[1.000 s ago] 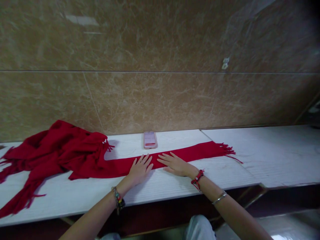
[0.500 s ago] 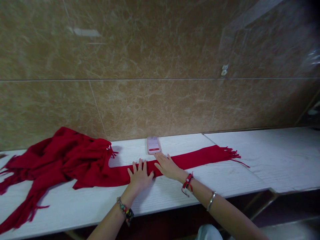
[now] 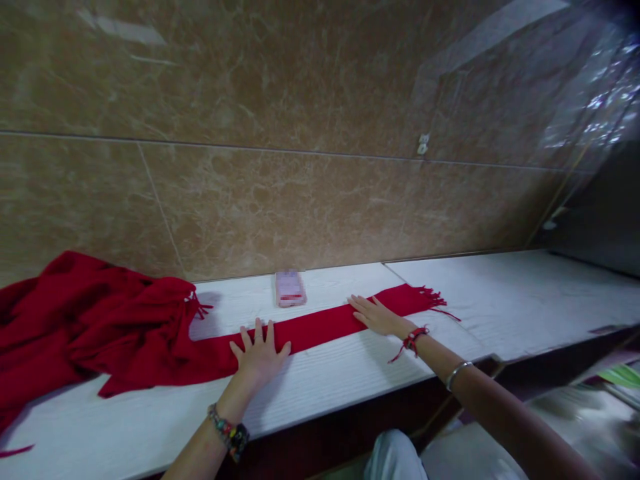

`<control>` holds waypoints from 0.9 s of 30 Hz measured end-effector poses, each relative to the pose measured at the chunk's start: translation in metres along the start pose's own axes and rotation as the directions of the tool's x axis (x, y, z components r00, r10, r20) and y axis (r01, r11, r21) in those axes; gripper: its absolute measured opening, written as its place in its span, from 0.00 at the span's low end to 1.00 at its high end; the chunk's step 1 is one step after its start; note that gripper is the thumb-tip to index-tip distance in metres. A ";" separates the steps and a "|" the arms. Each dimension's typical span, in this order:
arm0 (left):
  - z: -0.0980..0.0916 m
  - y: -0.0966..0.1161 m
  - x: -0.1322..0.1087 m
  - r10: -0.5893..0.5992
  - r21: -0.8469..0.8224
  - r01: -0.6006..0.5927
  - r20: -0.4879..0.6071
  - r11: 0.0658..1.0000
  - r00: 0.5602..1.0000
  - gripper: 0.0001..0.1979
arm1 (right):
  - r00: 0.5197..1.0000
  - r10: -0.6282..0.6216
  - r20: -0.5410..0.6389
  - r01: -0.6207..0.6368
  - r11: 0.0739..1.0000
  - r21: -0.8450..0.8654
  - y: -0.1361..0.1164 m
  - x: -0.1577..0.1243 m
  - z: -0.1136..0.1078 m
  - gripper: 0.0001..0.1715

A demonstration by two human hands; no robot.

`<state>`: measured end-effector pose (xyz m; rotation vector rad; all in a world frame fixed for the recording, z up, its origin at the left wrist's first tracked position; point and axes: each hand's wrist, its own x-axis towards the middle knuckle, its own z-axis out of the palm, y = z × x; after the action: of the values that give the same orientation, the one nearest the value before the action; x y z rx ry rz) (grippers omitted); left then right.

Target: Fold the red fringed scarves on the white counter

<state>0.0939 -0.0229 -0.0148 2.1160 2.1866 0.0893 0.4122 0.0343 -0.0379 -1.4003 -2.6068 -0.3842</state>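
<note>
A long red scarf point(image 3: 320, 324) lies stretched across a white bench point(image 3: 320, 380), its fringed end at the right and a crumpled heap of red cloth point(image 3: 85, 320) at the left. My left hand point(image 3: 259, 351) rests flat on the scarf strip with fingers spread. My right hand point(image 3: 379, 316) lies flat and open on the strip farther right, near the fringe. A beaded bracelet is on my left wrist, a red string and a metal bangle on my right.
A pink phone point(image 3: 289, 288) lies on the bench just behind the scarf, near the brown marble wall point(image 3: 300, 167). A second white bench section point(image 3: 525, 293) continues to the right. My knee shows below the bench edge.
My right hand has slid to the right along the scarf, away from my left hand, which stays pressed flat. The view has shifted a little to the right.
</note>
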 end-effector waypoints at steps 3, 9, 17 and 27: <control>0.000 0.000 0.001 0.003 -0.004 -0.003 -0.004 1.000 1.000 0.36 | 1.000 -0.016 -0.007 0.016 1.000 -0.010 0.011 -0.006 -0.009 0.22; 0.000 0.000 0.002 0.004 0.018 -0.004 -0.006 1.000 1.000 0.36 | 0.994 -0.102 -0.046 0.108 0.982 0.157 -0.083 0.034 -0.034 0.28; -0.002 -0.001 0.001 -0.010 0.015 0.009 0.018 1.000 1.000 0.36 | 0.990 -0.135 0.033 0.124 0.964 0.234 -0.109 0.038 -0.022 0.28; 0.007 -0.002 0.008 -0.016 -0.011 0.015 -0.065 1.000 0.998 0.34 | 0.983 0.159 0.094 -0.136 0.968 -0.211 0.060 -0.045 -0.017 0.23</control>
<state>0.0924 -0.0148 -0.0223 2.1199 2.2325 0.1698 0.4877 0.0250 -0.0242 -1.7166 -2.5868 -0.5830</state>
